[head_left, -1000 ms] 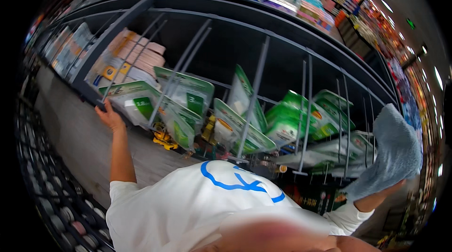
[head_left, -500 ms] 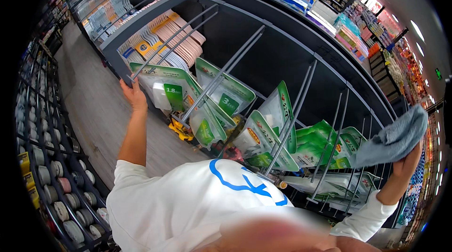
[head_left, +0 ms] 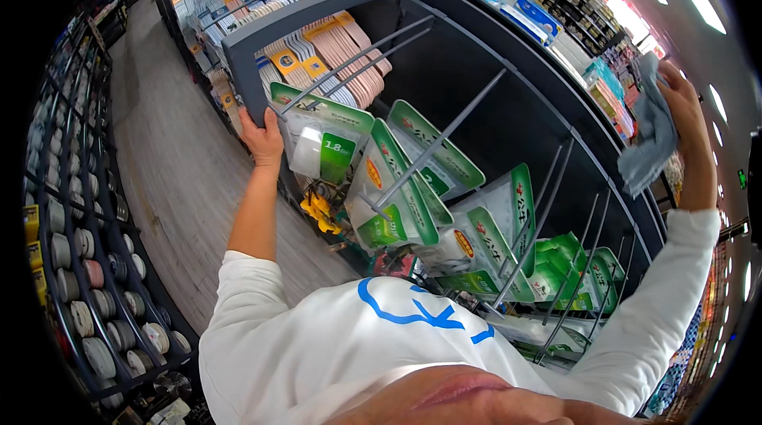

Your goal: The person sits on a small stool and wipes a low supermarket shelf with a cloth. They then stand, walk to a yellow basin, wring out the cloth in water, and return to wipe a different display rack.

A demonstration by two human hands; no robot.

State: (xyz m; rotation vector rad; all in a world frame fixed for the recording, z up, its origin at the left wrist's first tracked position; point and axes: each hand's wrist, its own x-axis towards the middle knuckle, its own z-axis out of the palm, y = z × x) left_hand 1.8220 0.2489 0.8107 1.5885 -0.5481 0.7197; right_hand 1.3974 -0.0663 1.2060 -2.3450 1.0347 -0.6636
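My left hand (head_left: 262,139) is at the dark grey upright (head_left: 252,76) of a display rack, its fingers curled against the lower end of the post. Raised at the far right, my right hand (head_left: 684,103) grips a grey cloth (head_left: 652,131) that hangs down from the fingers. Between my two arms, several green-and-white flat packs (head_left: 393,179) hang on metal prongs (head_left: 432,143). The pack nearest my left hand is a green-topped one (head_left: 321,135) with a clear front.
Bundles of clothes hangers (head_left: 325,60) fill the rack beyond the upright. A rack of ribbon-like rolls (head_left: 99,353) lines the left side, across a grey floor (head_left: 171,131). Yellow items (head_left: 320,211) hang low by the packs. Blue packages (head_left: 540,16) stand on top.
My right hand has lifted the cloth upward, and the cloth now hangs down. My left hand stays at the upright. The view has shifted, so the rack appears farther right.
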